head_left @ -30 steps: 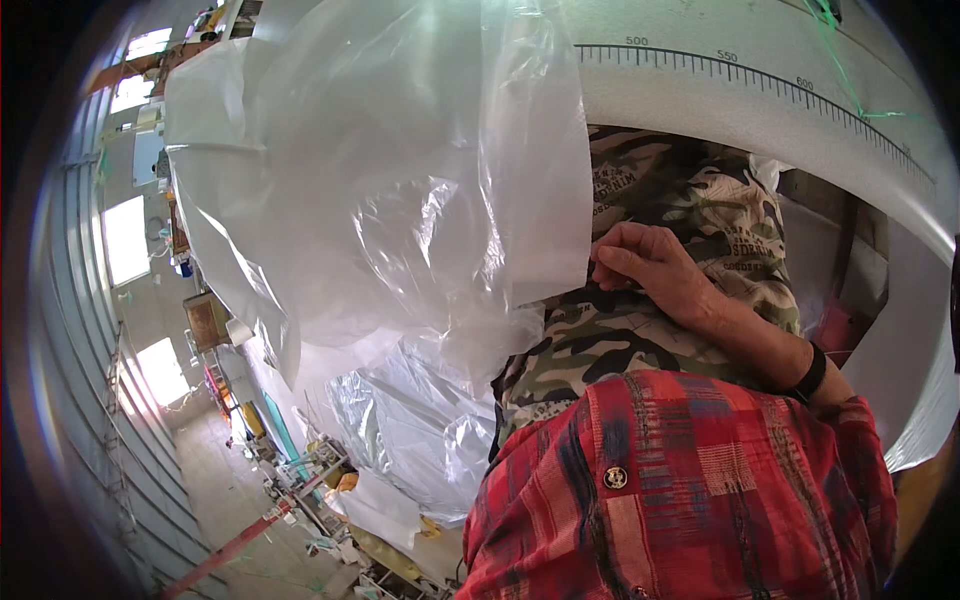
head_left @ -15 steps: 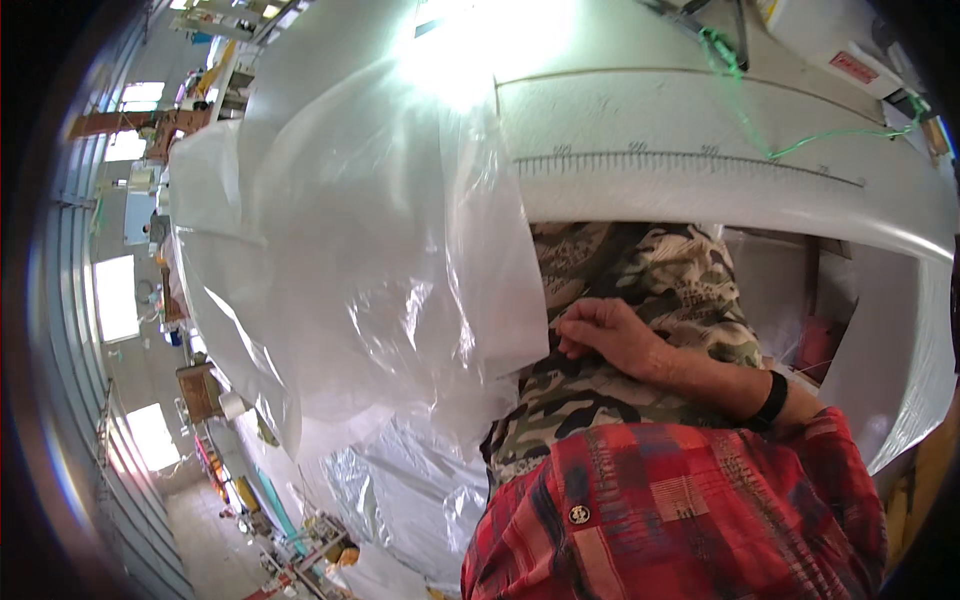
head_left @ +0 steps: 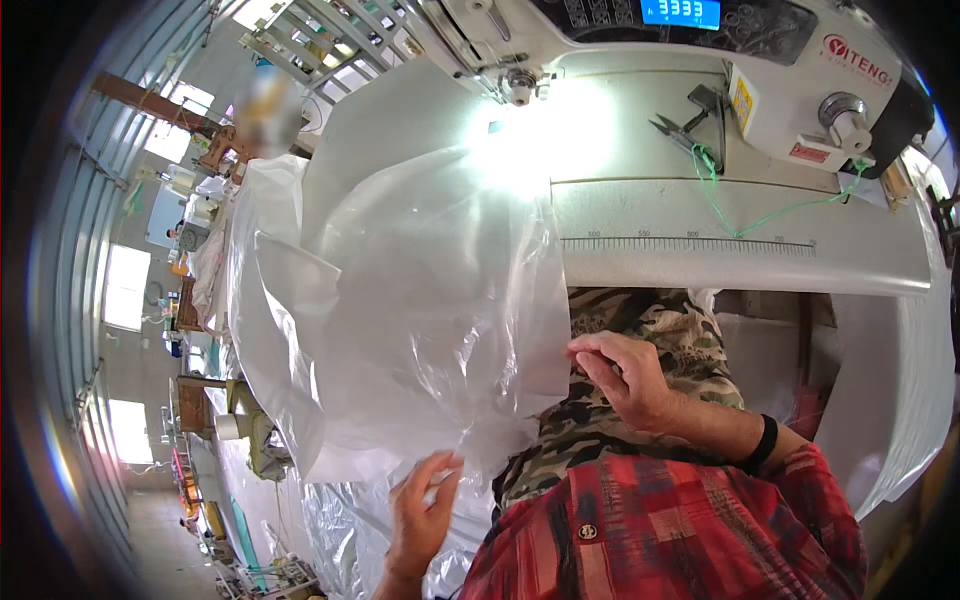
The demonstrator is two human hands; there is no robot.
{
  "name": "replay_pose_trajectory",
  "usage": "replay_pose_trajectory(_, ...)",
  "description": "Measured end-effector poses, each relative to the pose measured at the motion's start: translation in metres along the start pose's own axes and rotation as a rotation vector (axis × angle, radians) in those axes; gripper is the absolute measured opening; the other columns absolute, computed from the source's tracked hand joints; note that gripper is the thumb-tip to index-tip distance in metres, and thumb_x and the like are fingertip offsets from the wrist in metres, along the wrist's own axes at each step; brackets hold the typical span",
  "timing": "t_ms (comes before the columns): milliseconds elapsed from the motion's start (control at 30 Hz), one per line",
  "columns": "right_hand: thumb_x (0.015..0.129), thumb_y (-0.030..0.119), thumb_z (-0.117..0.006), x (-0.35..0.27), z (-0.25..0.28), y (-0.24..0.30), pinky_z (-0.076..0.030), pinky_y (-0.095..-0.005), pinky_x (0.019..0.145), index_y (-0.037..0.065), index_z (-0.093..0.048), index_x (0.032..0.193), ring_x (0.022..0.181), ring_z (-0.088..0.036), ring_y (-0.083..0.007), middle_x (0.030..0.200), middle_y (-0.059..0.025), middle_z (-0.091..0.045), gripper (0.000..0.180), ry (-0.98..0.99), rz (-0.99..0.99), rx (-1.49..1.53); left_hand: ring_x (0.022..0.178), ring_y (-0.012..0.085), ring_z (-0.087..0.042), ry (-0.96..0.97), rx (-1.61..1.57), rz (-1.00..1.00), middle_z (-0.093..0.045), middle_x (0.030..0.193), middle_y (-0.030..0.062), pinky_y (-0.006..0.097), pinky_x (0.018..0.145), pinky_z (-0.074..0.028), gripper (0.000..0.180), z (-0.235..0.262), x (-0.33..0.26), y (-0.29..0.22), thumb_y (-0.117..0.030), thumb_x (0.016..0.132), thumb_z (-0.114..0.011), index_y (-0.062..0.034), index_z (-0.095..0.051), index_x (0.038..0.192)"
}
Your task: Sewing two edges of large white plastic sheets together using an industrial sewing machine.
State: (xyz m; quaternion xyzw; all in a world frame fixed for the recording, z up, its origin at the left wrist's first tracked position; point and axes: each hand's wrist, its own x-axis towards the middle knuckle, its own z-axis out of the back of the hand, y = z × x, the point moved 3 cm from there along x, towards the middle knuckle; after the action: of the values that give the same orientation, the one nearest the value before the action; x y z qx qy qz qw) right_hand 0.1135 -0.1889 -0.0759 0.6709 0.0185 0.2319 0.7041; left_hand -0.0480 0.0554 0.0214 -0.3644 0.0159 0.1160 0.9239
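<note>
A large translucent plastic sheet point(head_left: 400, 290) lies over the left side of the sewing table, creased and shiny, its top part under the sewing machine's bright lamp. Close to its lower edge is my left hand point(head_left: 420, 515), open, thumb and fingers parted, holding nothing visible. Beside the sheet's right edge my right hand point(head_left: 630, 385) hovers over my lap. Its fingers reach out, loosely bent, with the thumb a little apart; the fingertips come right up to the edge, and I cannot tell whether they touch it.
The white sewing machine point(head_left: 690, 50) spans the top, with a lit blue display. Thread snips point(head_left: 690, 130) with green string lie on the table. A printed ruler scale point(head_left: 690, 243) runs along the table's front. More crinkled plastic point(head_left: 340, 530) hangs at lower left. Windows and benches stand far left.
My left hand has come into view at the bottom. My right hand's fingers have straightened from a curl. The view has tilted up, bringing in the sewing machine.
</note>
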Motion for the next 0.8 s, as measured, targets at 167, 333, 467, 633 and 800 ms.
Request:
replay_pose_trajectory(167, 0.097, 0.014, -0.057, 0.013, -0.017, 0.008, -0.053, -0.0295, 0.07, -0.003, -0.061, 0.113, 0.079, -0.068, -0.0198, 0.091, -0.0102, -0.069, 0.023, 0.122, -0.187, 0.118, 0.094, 0.0309, -0.061, -0.177, 0.345, -0.305, -0.066, 0.098, 0.0118, 0.04, 0.089, -0.045, 0.025, -0.066, 0.066, -0.012, -0.005, 0.075, -0.076, -0.0008, -0.064, 0.097)
replay_pose_trajectory(333, 0.098, 0.026, -0.06, 0.01, -0.038, -0.004, -0.05, -0.0252, 0.064, -0.002, -0.058, 0.12, 0.076, -0.065, -0.0114, 0.09, -0.0048, -0.064, 0.036, 0.352, -0.459, 0.348, 0.085, 0.024, -0.063, -0.33, 0.111, -0.376, -0.067, 0.085, 0.0083, 0.035, 0.081, -0.048, 0.01, -0.046, 0.06, 0.003, -0.004, 0.08, -0.072, -0.0022, -0.063, 0.083)
replay_pose_trajectory(467, 0.096, 0.037, -0.061, 0.016, -0.063, 0.005, -0.047, -0.0229, 0.064, -0.003, -0.047, 0.131, 0.071, -0.062, -0.0104, 0.105, -0.0069, -0.062, 0.055, 0.366, -0.552, 0.588, 0.062, 0.0079, -0.056, -0.28, -0.375, -0.192, -0.062, 0.069, 0.0012, 0.024, 0.062, -0.047, 0.016, -0.029, 0.052, 0.005, -0.014, 0.094, -0.066, -0.0031, -0.058, 0.084)
replay_pose_trajectory(633, 0.094, 0.046, -0.061, 0.026, -0.082, 0.037, -0.047, -0.0235, 0.067, -0.004, -0.049, 0.125, 0.068, -0.06, -0.0097, 0.102, -0.006, -0.063, 0.061, 0.469, -0.481, 0.655, 0.048, 0.0031, -0.043, -0.239, -0.464, -0.138, -0.053, 0.059, -0.0036, 0.021, 0.048, -0.035, 0.019, -0.007, 0.045, -0.001, -0.015, 0.09, -0.072, -0.0041, -0.058, 0.083)
replay_pose_trajectory(800, 0.093, 0.05, -0.062, 0.018, -0.082, 0.033, -0.047, -0.0245, 0.064, 0.001, -0.058, 0.109, 0.067, -0.058, -0.0091, 0.087, -0.0021, -0.061, 0.052, 0.343, -0.559, 0.527, 0.055, 0.0072, -0.053, -0.167, -0.066, -0.347, -0.061, 0.062, 0.0032, 0.024, 0.053, -0.04, 0.018, -0.005, 0.037, 0.001, -0.015, 0.086, -0.075, -0.0006, -0.064, 0.083)
